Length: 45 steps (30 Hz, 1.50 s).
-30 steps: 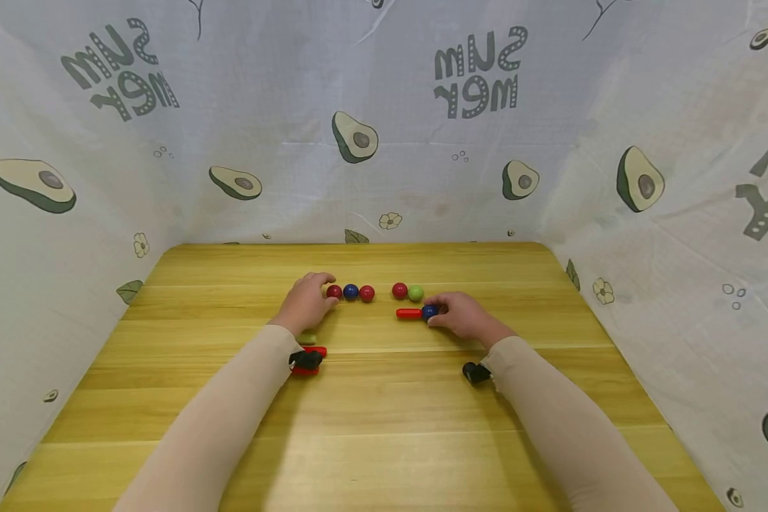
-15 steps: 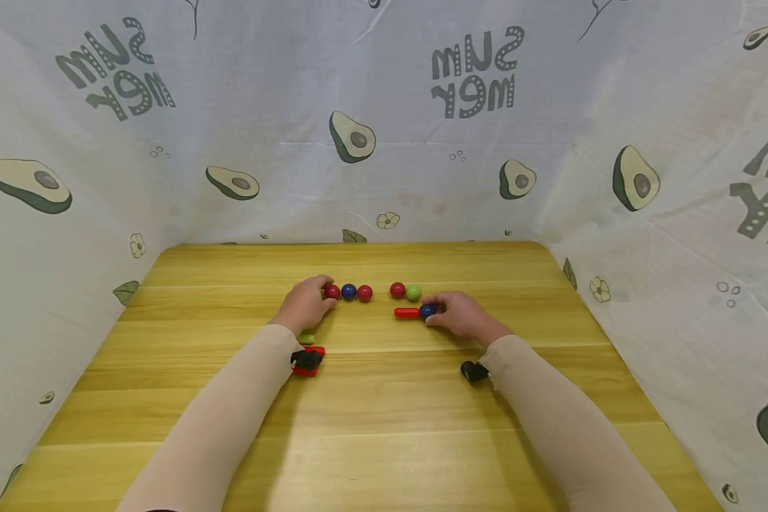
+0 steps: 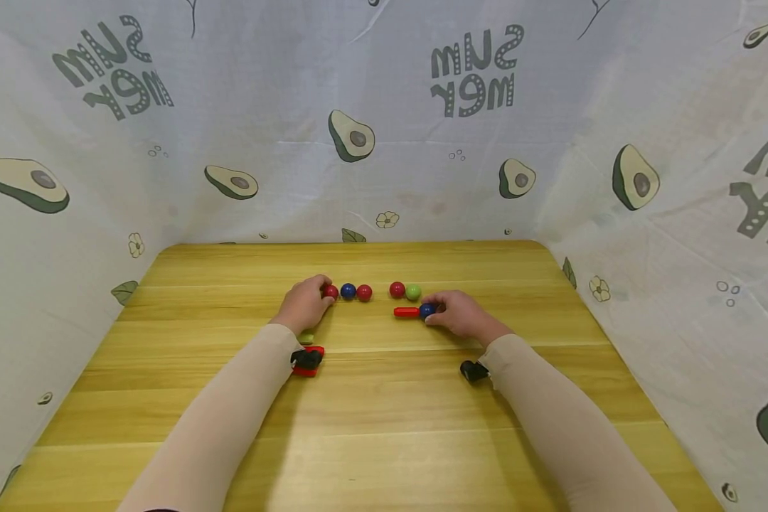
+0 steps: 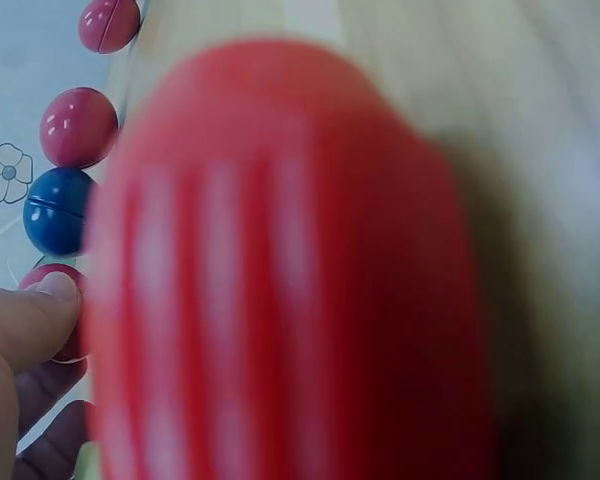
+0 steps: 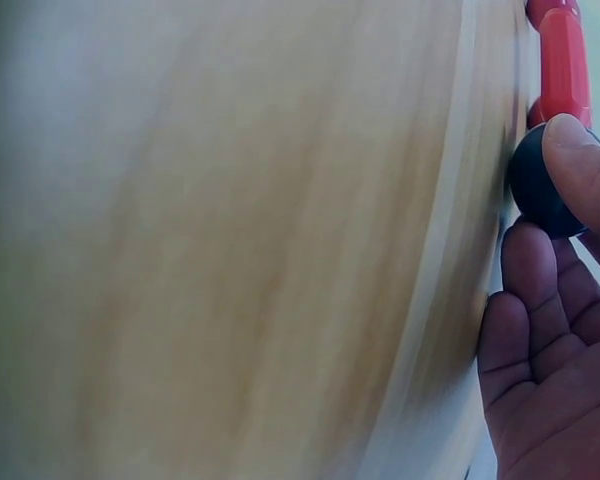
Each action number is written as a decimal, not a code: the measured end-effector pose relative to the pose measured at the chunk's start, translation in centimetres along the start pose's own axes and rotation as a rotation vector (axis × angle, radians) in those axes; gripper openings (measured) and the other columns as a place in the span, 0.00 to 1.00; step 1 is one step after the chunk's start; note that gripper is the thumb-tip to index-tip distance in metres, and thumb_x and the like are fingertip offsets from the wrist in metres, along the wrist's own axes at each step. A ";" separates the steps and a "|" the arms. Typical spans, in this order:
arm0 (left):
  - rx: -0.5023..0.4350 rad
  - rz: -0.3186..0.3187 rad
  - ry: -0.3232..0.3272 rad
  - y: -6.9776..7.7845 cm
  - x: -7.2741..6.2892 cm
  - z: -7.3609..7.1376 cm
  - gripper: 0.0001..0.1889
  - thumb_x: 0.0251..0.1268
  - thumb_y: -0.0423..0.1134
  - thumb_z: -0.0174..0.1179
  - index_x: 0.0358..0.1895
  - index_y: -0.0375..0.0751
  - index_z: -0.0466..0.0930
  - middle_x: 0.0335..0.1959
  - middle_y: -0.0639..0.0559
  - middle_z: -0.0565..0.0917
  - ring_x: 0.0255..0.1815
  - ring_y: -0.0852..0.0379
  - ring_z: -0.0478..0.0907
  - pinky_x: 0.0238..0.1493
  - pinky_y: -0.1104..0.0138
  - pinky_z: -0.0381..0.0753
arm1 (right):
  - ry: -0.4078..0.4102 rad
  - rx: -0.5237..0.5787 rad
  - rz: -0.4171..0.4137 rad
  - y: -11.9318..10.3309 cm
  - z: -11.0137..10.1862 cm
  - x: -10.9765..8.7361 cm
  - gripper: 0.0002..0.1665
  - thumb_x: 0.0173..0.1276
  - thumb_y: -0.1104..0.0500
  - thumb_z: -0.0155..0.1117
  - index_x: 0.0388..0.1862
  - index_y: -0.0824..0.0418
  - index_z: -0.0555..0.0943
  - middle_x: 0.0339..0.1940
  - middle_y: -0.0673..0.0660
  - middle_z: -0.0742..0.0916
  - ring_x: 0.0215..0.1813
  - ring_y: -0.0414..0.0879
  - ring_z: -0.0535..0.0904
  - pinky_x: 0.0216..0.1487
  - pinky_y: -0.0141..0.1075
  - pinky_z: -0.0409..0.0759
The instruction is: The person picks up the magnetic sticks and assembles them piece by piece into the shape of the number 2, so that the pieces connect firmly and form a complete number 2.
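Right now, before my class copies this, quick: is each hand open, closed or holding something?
Left hand: closed, holding the leftmost red ball.
Right hand: closed, holding the blue ball beside the red rod.

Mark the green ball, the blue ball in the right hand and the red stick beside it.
Green ball (image 3: 412,292), head view: visible middle.
Held blue ball (image 5: 536,190), right wrist view: uncovered side.
Red stick (image 3: 406,312), head view: middle of its length.

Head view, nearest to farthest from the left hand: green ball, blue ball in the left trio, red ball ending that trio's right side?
From the left hand:
1. Blue ball, middle of the left trio.
2. Red ball, its right end.
3. Green ball, farther right, past the gap.
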<state>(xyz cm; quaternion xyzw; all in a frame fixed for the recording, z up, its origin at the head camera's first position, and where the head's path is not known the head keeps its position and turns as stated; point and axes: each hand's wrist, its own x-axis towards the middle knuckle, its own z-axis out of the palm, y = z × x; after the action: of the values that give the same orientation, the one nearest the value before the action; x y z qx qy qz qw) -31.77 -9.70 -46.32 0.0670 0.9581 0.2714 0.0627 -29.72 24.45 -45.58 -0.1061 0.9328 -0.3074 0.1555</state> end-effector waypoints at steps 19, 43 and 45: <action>0.028 0.054 -0.095 0.1 -1.8 -0.6 0.19 0.80 0.43 0.61 0.67 0.43 0.76 0.61 0.43 0.83 0.57 0.45 0.79 0.68 0.50 0.77 | 0.000 -0.015 -0.015 0.5 0.2 0.3 0.25 0.75 0.55 0.71 0.68 0.60 0.82 0.59 0.62 0.86 0.52 0.52 0.78 0.62 0.49 0.78; 0.037 0.109 -0.128 2.5 -3.0 1.0 0.21 0.79 0.45 0.62 0.70 0.46 0.77 0.66 0.43 0.83 0.64 0.45 0.79 0.73 0.51 0.75 | -0.003 -0.016 -0.007 0.4 0.2 0.6 0.25 0.75 0.54 0.71 0.68 0.59 0.82 0.60 0.63 0.86 0.54 0.53 0.78 0.64 0.50 0.78; 0.044 0.110 -0.128 2.7 -3.0 1.1 0.22 0.79 0.45 0.62 0.70 0.46 0.76 0.66 0.43 0.83 0.63 0.46 0.80 0.73 0.51 0.75 | -0.002 -0.018 -0.007 0.3 0.2 0.6 0.25 0.75 0.54 0.71 0.68 0.59 0.82 0.60 0.62 0.86 0.54 0.53 0.78 0.64 0.50 0.78</action>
<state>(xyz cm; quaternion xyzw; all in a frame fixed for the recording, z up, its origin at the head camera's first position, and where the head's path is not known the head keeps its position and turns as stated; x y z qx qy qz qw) -28.39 -7.29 -45.56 0.1381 0.9527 0.2484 0.1074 -30.21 24.44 -46.03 -0.1109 0.9350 -0.2994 0.1545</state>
